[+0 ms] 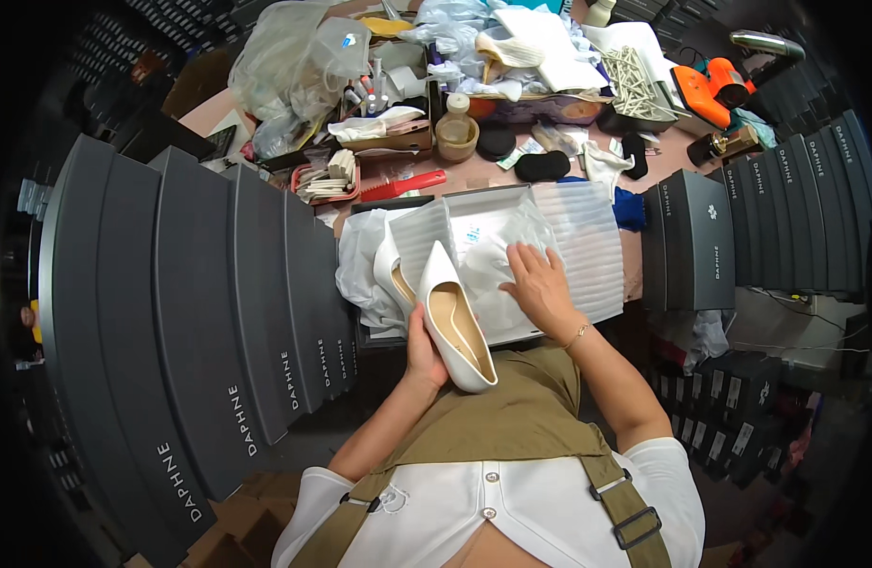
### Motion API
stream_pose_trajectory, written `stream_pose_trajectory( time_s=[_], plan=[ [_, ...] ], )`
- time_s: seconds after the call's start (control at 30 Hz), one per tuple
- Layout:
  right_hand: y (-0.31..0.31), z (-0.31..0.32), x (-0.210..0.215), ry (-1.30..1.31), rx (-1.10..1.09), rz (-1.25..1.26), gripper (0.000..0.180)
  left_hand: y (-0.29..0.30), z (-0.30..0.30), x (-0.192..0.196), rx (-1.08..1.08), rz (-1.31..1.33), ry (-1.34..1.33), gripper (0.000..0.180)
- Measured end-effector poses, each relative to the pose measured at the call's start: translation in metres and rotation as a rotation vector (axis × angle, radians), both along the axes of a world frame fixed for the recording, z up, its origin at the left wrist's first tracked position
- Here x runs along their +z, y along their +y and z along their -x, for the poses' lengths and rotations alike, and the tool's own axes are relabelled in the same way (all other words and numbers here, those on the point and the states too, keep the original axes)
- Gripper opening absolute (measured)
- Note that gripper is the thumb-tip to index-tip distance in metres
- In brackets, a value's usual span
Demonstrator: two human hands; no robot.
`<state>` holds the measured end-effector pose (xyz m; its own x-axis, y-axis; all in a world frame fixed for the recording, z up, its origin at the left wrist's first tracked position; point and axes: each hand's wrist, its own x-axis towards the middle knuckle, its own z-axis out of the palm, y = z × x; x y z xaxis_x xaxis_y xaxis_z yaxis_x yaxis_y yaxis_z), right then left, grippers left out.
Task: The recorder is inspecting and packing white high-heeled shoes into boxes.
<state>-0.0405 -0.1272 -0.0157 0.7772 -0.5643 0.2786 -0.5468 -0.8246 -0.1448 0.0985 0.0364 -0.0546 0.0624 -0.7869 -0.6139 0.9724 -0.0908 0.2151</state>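
A white pointed-toe shoe (455, 327) with a beige insole is gripped by my left hand (424, 350), toe pointing away from me. A second white shoe (390, 265) lies just behind it, to the left, on white tissue paper (361, 256) in an open shoe box (471, 201). My right hand (540, 288) is spread over the box's right side, fingers apart, above thin white wrapping paper (526, 227); I cannot tell whether it touches the paper. A ribbed white foam sheet (587, 251) hangs over the box's right side.
Tall rows of dark shoe boxes stand at the left (195, 312) and right (687, 241). Across the pink table lie a red-handled tool (403, 185), a small bottle (457, 133), black oval pads (542, 167), a tray of white sticks (637, 90) and an orange tool (701, 95).
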Motion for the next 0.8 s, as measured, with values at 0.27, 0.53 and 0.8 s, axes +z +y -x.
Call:
stream_pose_trajectory(
  time_s=[0.27, 0.53, 0.8],
  plan=[
    [0.059, -0.049, -0.048, 0.106, 0.243, -0.969, 0.052, 0.003, 0.032, 0.0, 0.048, -0.095, -0.15, 0.065],
    [0.066, -0.04, 0.0, 0.072, 0.417, -0.855, 0.056, -0.026, -0.037, -0.007, -0.244, 0.024, -0.434, 0.053],
    [0.055, -0.082, -0.031, 0.193, 0.425, -1.193, 0.072, -0.014, -0.064, -0.043, -0.201, -0.103, -0.31, 0.047]
  ],
)
